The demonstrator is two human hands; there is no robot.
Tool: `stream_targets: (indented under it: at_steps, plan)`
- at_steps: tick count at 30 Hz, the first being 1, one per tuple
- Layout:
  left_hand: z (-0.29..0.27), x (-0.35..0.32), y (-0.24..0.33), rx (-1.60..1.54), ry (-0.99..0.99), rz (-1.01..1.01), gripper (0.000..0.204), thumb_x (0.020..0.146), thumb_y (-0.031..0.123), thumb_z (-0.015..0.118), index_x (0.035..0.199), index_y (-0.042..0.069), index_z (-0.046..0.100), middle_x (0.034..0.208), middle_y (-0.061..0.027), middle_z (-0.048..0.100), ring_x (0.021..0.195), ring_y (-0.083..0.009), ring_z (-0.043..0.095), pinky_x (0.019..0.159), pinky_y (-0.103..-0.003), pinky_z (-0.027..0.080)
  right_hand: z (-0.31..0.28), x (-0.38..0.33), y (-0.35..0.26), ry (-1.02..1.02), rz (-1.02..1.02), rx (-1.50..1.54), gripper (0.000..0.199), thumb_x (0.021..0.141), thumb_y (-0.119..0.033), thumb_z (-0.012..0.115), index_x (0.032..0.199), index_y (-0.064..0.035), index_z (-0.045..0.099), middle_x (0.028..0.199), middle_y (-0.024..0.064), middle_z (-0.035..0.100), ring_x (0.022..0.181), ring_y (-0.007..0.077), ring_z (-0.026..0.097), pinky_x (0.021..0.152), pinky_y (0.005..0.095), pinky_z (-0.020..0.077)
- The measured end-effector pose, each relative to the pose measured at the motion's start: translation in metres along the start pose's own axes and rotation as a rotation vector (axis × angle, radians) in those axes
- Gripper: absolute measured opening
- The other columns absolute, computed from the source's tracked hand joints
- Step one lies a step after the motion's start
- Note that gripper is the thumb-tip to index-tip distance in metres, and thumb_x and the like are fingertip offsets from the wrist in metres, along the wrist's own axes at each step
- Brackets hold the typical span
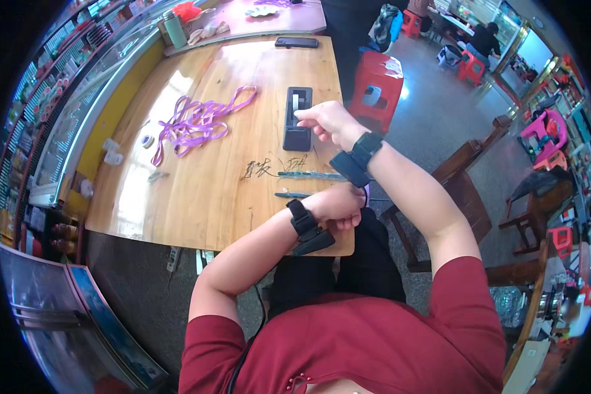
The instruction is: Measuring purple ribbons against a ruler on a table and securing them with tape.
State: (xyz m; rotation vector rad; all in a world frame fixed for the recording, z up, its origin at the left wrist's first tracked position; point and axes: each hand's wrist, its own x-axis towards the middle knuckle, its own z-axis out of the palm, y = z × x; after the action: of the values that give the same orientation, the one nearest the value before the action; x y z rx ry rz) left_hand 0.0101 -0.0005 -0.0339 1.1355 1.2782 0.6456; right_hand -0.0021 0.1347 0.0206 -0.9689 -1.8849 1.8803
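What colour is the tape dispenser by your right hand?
Black; the head view shows the tape dispenser at the right hand.

Tape dispenser is black, sitting on a honey-yellow wood tabletop with dark scribbles on it. Ribbon pile is bright purple. Plastic stool is red, phone black, bottle pale green.

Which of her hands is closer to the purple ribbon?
Neither is close. The right hand at the tape dispenser looks slightly nearer the purple ribbon; the left hand rests at the table's near edge.
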Motion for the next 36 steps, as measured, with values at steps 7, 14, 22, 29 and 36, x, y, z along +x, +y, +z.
stream_targets:
  at_steps: [7,14,22,29,36]
  plan:
    - [-0.001,0.006,0.000,0.027,-0.027,0.002,0.034,0.094,0.015,0.041,0.072,0.000,0.062,0.063,-0.0084,0.065,0.047,-0.0169,0.062,0.043,-0.031,0.049,-0.001,0.013,0.000,-0.013,0.114,0.114,0.015,0.085,-0.018,0.073,0.085,-0.0033,0.068,0.078,0.0052,0.070,0.050,0.0072,0.047,0.038,0.0230,0.0376]
    - [-0.001,0.006,-0.004,0.024,-0.033,0.030,0.038,0.094,0.015,0.041,0.067,0.001,0.065,0.059,-0.0076,0.063,0.046,-0.0172,0.061,0.043,-0.031,0.049,0.004,0.007,-0.002,-0.008,0.137,0.124,0.015,0.087,-0.020,0.073,0.089,-0.0067,0.067,0.080,0.0014,0.066,0.056,0.0039,0.045,0.044,0.0196,0.0357]
    - [0.001,0.002,-0.001,0.019,-0.055,0.000,0.044,0.098,0.025,0.039,0.066,0.005,0.063,0.057,-0.0051,0.061,0.043,-0.0154,0.057,0.040,-0.030,0.045,0.004,-0.020,-0.003,-0.047,-0.006,0.241,0.016,0.091,-0.018,0.069,0.093,-0.0038,0.064,0.082,0.0016,0.063,0.060,0.0024,0.044,0.044,0.0184,0.0343]
    - [-0.001,-0.008,0.002,-0.004,-0.108,-0.012,0.027,0.092,0.015,0.047,0.069,0.010,0.061,0.059,0.0007,0.058,0.051,-0.0095,0.057,0.046,-0.024,0.044,0.012,-0.051,0.019,-0.138,0.120,0.266,0.018,0.092,-0.017,0.069,0.097,-0.0011,0.063,0.085,0.0045,0.062,0.056,0.0023,0.041,0.043,0.0171,0.0326]
    - [-0.002,-0.008,0.000,-0.023,-0.106,0.098,0.027,0.092,0.007,0.046,0.070,0.009,0.061,0.059,0.0016,0.058,0.051,-0.0089,0.057,0.044,-0.021,0.043,0.016,-0.044,0.031,-0.042,0.163,0.135,0.013,0.088,-0.012,0.069,0.086,0.0013,0.066,0.080,0.0074,0.065,0.054,0.0069,0.044,0.040,0.0229,0.0336]
